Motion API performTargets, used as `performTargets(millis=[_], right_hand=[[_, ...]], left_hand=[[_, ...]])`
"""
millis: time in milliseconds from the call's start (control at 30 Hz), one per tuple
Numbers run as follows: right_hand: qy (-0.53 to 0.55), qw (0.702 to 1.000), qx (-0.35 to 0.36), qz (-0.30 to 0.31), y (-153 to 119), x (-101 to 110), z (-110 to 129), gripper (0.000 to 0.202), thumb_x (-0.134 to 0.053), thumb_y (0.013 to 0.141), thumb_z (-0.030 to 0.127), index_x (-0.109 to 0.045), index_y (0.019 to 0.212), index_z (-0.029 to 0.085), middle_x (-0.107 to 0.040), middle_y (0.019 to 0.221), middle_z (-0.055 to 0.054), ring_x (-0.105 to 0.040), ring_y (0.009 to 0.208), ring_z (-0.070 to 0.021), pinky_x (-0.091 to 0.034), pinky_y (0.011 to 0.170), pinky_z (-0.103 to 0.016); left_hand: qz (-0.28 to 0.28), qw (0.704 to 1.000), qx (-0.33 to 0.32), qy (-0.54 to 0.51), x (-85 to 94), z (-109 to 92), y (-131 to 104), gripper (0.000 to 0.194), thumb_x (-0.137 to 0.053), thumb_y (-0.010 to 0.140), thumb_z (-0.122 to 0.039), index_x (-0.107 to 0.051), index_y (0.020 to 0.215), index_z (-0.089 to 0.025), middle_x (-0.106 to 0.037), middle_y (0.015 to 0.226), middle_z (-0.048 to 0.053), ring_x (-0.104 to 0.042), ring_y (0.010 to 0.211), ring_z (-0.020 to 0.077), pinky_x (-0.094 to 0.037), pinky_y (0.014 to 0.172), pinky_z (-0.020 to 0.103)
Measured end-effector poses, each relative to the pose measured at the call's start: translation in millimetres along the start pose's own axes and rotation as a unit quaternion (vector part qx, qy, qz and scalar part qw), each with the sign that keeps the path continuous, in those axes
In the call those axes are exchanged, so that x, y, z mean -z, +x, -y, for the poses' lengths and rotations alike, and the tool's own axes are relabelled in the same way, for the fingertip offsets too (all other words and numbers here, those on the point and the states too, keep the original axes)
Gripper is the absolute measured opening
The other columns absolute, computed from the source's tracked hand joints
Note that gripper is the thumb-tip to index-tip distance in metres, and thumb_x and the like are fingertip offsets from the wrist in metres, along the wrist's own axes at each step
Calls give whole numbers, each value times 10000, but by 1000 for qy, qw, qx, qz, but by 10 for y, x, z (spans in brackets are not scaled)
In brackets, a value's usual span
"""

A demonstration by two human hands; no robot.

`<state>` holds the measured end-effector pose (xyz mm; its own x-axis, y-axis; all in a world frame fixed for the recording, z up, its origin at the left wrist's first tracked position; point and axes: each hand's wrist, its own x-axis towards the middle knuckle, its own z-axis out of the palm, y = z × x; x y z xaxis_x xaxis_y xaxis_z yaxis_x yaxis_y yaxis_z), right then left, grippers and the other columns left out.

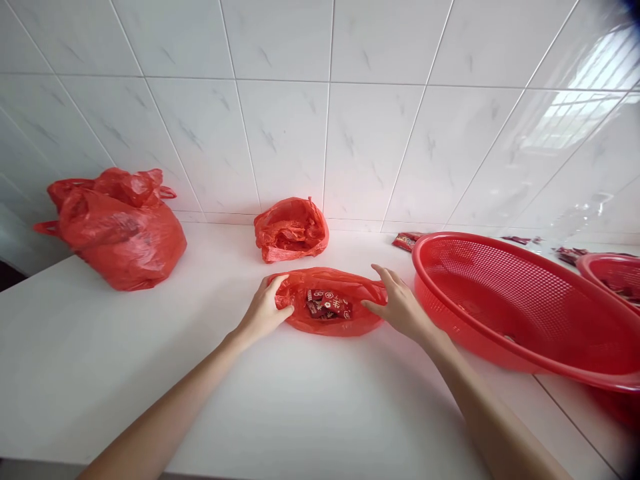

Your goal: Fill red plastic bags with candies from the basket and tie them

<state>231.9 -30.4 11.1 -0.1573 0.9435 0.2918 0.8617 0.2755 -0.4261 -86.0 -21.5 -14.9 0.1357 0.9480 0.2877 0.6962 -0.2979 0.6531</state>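
An opened red plastic bag [325, 328] lies on the white counter in front of me, its mouth facing up. Inside it are several small dark-red printed packets [334, 304]. My left hand [265, 308] is at the bag's left rim, thumb and fingers apart and touching the plastic. On the opposite side, my right hand [397, 303] is beside the right rim with its fingers spread. Just behind stands a second red plastic bag [291, 248], crumpled and open at the top; its contents cannot be made out.
A full red plastic bag [125, 243] sits at the back left. On the right is a large red perforated basket [500, 267], with a red packet [406, 241] behind its left end. A smaller red basket [595, 263] stands at the far right. White tiles [280, 147] line the back.
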Motion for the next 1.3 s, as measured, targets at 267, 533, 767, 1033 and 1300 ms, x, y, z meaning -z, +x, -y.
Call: performTargets(millis=[267,533,767,1033,1300], right_hand=[[163,976,-127,74,10,224,-111,713,-649,808,310,-403,1463,174,-683,776,-41,-616,592,-184,-520,549,-312],[481,876,-6,29,-33,572,179,472,-778,777,371,-641,1199,210,-680,901,-54,-590,695,-148,-518,575,-299],[505,860,44,-59,-119,707,321,452,-763,813,287,-628,1243,283,-649,1123,-74,-606,780,-155,-567,610,-309],[471,875,113,-14,-200,953,395,461,-754,821,223,-632,1258,308,-673,1022,-73,-641,901,-219,-584,606,-327],[323,935,143,-2,-87,1224,596,262,-731,852,253,-738,1111,293,-681,817,-32,-622,672,-152,-591,652,-339]], left_hand=[[-37,999,-38,-5,10,-59,0,650,-574,784,-156,-439,1419,-201,-497,1439,111,-499,1328,268,-410,1134,442],[-99,984,-146,-15,89,-287,-57,609,-537,826,-135,-451,1422,-221,-529,1423,92,-496,1337,262,-407,1142,434],[-187,962,-195,-29,287,-472,-58,421,-591,870,-162,-598,1287,-220,-632,1253,80,-598,1193,240,-480,1063,400],[-215,937,-274,-19,659,-604,-59,273,-585,868,-135,-709,1088,-241,-689,1116,51,-654,1064,221,-552,941,381],[-154,942,-262,144,1096,-910,37,251,-534,880,-157,-743,960,-270,-721,985,-8,-665,792,152,-524,645,253]])
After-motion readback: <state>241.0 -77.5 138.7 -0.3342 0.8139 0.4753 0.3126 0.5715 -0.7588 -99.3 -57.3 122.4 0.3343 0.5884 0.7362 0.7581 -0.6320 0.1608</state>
